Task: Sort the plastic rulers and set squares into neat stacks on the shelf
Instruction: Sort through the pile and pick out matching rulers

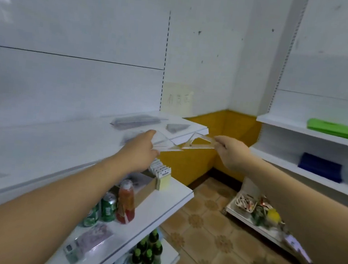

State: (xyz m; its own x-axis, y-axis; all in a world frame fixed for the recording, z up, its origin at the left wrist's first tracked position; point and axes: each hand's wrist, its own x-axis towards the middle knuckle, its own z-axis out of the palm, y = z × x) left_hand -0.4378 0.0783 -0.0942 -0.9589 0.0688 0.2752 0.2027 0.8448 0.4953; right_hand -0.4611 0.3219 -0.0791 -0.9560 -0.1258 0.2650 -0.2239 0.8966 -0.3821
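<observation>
Here, the left hand [143,148] held a clear plastic set square [162,139] in its curled fingers at the front edge of the white top shelf [60,141]. The right hand [231,153] pinched one corner of a yellowish transparent set square [199,144] just off the shelf's end; whether the two squares touched could not be told. Farther back on the shelf lay a blurred stack of long clear rulers [135,121] and, beside it, a small pile of triangles [177,128]. On the level below, a brown cardboard box [147,190] held upright white packets [161,169].
</observation>
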